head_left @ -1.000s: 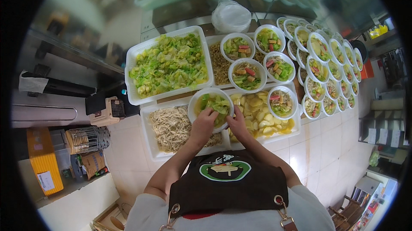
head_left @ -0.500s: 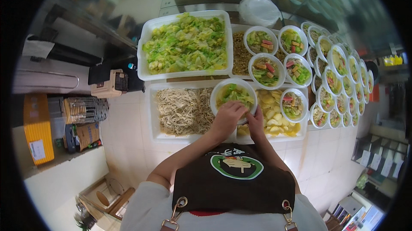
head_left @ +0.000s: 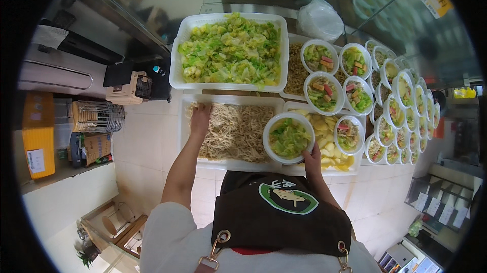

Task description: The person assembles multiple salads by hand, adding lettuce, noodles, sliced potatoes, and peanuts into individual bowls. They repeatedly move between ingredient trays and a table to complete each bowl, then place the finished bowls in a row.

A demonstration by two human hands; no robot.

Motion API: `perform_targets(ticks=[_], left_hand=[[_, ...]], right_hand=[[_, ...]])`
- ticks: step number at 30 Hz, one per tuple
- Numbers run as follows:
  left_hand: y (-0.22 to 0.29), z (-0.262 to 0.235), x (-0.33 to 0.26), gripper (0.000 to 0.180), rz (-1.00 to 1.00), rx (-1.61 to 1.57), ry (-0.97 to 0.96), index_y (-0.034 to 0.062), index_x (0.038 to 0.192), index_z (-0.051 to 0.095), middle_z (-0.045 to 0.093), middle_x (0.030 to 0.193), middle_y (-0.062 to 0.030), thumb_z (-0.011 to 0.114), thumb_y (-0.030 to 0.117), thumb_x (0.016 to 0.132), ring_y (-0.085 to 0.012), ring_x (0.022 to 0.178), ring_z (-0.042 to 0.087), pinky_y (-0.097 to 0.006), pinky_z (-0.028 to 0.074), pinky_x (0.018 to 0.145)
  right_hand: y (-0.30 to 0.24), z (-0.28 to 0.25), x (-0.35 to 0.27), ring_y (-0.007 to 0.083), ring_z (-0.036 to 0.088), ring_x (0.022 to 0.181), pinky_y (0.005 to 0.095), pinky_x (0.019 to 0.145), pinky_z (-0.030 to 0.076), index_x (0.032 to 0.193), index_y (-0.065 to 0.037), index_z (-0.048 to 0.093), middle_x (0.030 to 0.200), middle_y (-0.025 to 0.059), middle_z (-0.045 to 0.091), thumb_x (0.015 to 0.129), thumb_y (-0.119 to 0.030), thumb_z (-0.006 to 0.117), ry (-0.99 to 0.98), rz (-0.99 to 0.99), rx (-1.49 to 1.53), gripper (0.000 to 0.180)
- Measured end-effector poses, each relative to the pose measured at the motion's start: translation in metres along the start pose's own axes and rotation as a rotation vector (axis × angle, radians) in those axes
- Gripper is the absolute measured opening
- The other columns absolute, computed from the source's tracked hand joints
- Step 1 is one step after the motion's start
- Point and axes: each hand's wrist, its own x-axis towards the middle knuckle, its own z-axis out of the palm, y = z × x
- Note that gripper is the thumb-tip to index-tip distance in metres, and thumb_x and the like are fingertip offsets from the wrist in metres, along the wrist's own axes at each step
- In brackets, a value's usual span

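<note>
Head view: left hand [head_left: 200,115] grabs, seemingly closed, shredded strips [head_left: 238,131] at tray's [head_left: 183,136] far-left corner; right hand [head_left: 312,157] clamps greens bowl [head_left: 289,137], awaiting that pinch.

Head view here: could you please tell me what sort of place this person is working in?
Probably a food-service or canteen prep counter. Large white trays of chopped green cabbage and pale shredded food sit beside rows of small white portion bowls. The left hand reaches into the shreds; the right hand holds a white bowl of greens.
</note>
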Motion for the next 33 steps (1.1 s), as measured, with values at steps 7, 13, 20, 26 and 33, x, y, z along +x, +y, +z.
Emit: perform_targets(ticks=[7, 13, 20, 26, 33], left_hand=[[-0.011, -0.028, -0.027, 0.034, -0.140, -0.775, 0.072, 0.0039, 0.108, 0.056, 0.059, 0.096, -0.0088, 0.055, -0.005, 0.075, -0.0218, 0.082, 0.059, -0.031, 0.049, 0.070], [0.006, -0.094, -0.048, 0.030, -0.372, -1.381, -0.184, 0.0006, 0.110, 0.053, 0.059, 0.089, -0.0046, 0.055, -0.001, 0.080, -0.0092, 0.074, 0.055, -0.023, 0.048, 0.062], [0.032, 0.020, -0.087, 0.028, -0.282, -0.927, -0.288, 0.0064, 0.107, 0.055, 0.054, 0.087, -0.0069, 0.057, 0.008, 0.080, -0.0148, 0.079, 0.056, -0.028, 0.048, 0.066], [0.026, -0.019, -0.080, 0.035, -0.175, -0.764, -0.118, 0.0058, 0.107, 0.057, 0.057, 0.093, -0.0142, 0.053, -0.005, 0.073, -0.0311, 0.083, 0.057, -0.037, 0.048, 0.069], [0.013, -0.147, -0.065, 0.033, -0.064, -0.962, -0.019, -0.0019, 0.105, 0.056, 0.058, 0.094, -0.0103, 0.049, -0.010, 0.074, -0.0178, 0.080, 0.059, -0.026, 0.048, 0.067]], right_hand=[[0.019, -0.015, 0.005, 0.0140, 0.059, 0.090, 0.0250, 0.070, 0.051, 0.126, -0.003, 0.043, 0.109, 0.0070, 0.058, 0.079, 0.002, 0.047, 0.015, -0.098, -0.064, 0.047], [0.014, -0.016, 0.000, 0.0148, 0.061, 0.088, 0.0262, 0.068, 0.053, 0.124, -0.004, 0.044, 0.107, 0.0072, 0.058, 0.080, 0.000, 0.047, -0.020, 0.009, 0.027, 0.044], [0.013, -0.007, 0.005, 0.0126, 0.060, 0.085, 0.0248, 0.066, 0.052, 0.125, -0.004, 0.044, 0.108, 0.0058, 0.058, 0.081, 0.000, 0.046, -0.073, -0.028, -0.002, 0.044], [-0.003, 0.015, -0.003, 0.0138, 0.057, 0.089, 0.0257, 0.071, 0.049, 0.123, -0.002, 0.045, 0.108, 0.0062, 0.057, 0.080, 0.001, 0.047, -0.062, -0.055, -0.002, 0.044], [-0.015, 0.050, 0.000, 0.0139, 0.058, 0.089, 0.0257, 0.071, 0.050, 0.122, -0.001, 0.046, 0.107, 0.0073, 0.058, 0.079, 0.001, 0.047, -0.155, -0.003, 0.026, 0.043]])
